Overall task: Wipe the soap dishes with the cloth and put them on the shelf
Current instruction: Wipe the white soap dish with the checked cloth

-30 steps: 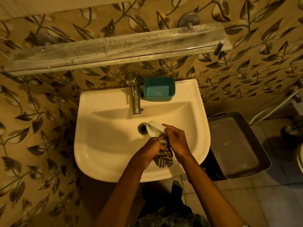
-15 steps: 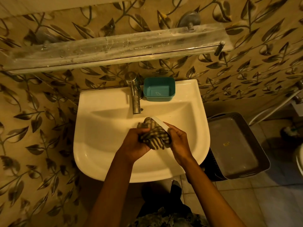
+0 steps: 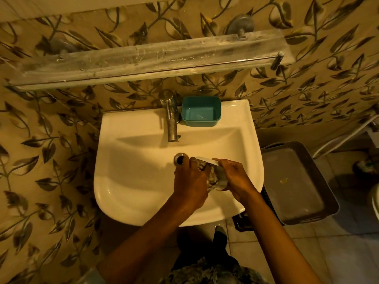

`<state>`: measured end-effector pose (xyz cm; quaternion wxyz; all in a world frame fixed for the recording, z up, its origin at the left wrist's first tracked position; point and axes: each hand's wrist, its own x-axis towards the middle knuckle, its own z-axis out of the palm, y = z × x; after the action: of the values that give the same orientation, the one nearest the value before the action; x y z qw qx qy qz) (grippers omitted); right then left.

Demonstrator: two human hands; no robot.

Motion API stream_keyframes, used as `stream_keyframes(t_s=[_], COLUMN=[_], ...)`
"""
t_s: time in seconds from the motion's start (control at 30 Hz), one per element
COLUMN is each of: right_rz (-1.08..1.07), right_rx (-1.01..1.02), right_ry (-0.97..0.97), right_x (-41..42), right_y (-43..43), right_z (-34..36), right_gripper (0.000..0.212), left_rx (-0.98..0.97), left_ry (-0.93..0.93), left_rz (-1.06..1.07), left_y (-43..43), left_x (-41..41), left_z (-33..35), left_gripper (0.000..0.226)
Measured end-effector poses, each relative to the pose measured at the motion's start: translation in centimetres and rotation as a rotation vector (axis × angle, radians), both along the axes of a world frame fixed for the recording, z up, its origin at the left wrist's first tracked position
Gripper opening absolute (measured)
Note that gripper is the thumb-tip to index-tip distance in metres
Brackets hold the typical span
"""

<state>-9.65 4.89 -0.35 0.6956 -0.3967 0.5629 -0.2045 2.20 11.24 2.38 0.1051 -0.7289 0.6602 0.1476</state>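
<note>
While right hand (image 3: 235,177) grips white soap dish (image 3: 220,177) over sink (image 3: 131,181), left hand (image 3: 191,181) fingers close on cloth (image 3: 211,177) pressed inside it; teal soap dish (image 3: 201,111) beside tap (image 3: 171,117)

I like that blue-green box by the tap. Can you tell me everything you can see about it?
The teal soap dish is a small rectangular tub with rounded corners, a raised rim and what looks like smooth plastic. It sits upright and open on the back ledge of the white sink, just right of the metal tap and close beside it, below the glass shelf. It holds no soap; only a faint pale mark shows on its floor. No hand touches it.
</note>
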Motion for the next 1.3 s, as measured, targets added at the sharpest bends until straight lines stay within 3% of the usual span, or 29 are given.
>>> stream_keyframes(t_s=[0.17, 0.27, 0.37, 0.43, 0.5, 0.57, 0.77, 0.87, 0.97, 1.1, 1.17, 1.3], right_rz=[0.023, 0.007, -0.067, -0.145, -0.26, -0.384, -0.436, -0.477, -0.426, -0.203, -0.146, 0.137], right_rx=[-0.022, -0.089, -0.098, -0.081, -0.019, 0.081, 0.217, 0.301, 0.296, 0.083, 0.057, 0.191], right_ry=[0.014, 0.053, 0.06, -0.008, -0.127, -0.228, -0.262, -0.294, -0.293, -0.254, -0.307, -0.354], right_x=[-0.5, 0.4, 0.6, 0.5, 0.5, 0.3, -0.7, -0.5, 0.0, 0.9, 1.1, 0.8], right_y=[-0.9, -1.0, -1.0, -0.9, -0.8, -0.8, -1.9, -2.1, -2.0, -1.4, -1.3, -1.0], right_z=[1.2, 1.4, 1.0, 0.6, 0.4, 0.3, -0.7, -1.3, -1.9, -2.2, -2.2, -2.4], right_gripper=[0.024, 0.025, 0.026, 0.028, 0.031, 0.032, 0.022, 0.038, 0.052, 0.018, 0.017, 0.058], left_rx=[0.023, 0.095, 0.198, 0.269, 0.362, 0.399, 0.196, 0.031, -0.056, -0.11, -0.127, -0.138], left_ry=[-0.054, 0.062, 0.329, 0.653, 1.001, 1.161, 1.603, 1.652, 1.642, 1.63, 1.649, 1.716], left_rz=[0.113, 0.211, 0.332, 0.455, 0.565, 0.618, 1.041, 1.226, 1.267, 1.272, 1.314, 1.27], left_y=[0.7, 1.1, 0.7, 0.0, -0.7, -0.8, 1.0, 1.0, 0.4, -1.0, -1.2, -0.6], left_x=[1.5, 0.7, 0.6, 0.5, 0.1, 0.0, 3.4, 5.3, 5.9, 5.3, 4.8, 4.4], left_z=[-0.7, -1.1, -0.9, -0.4, 0.4, 0.7, -0.5, -0.9, -0.6, -0.1, -0.1, 0.0], left_gripper=[0.074, 0.066, 0.044, 0.036, 0.037, 0.046, 0.033, 0.025, 0.026, 0.033, 0.035, 0.031])
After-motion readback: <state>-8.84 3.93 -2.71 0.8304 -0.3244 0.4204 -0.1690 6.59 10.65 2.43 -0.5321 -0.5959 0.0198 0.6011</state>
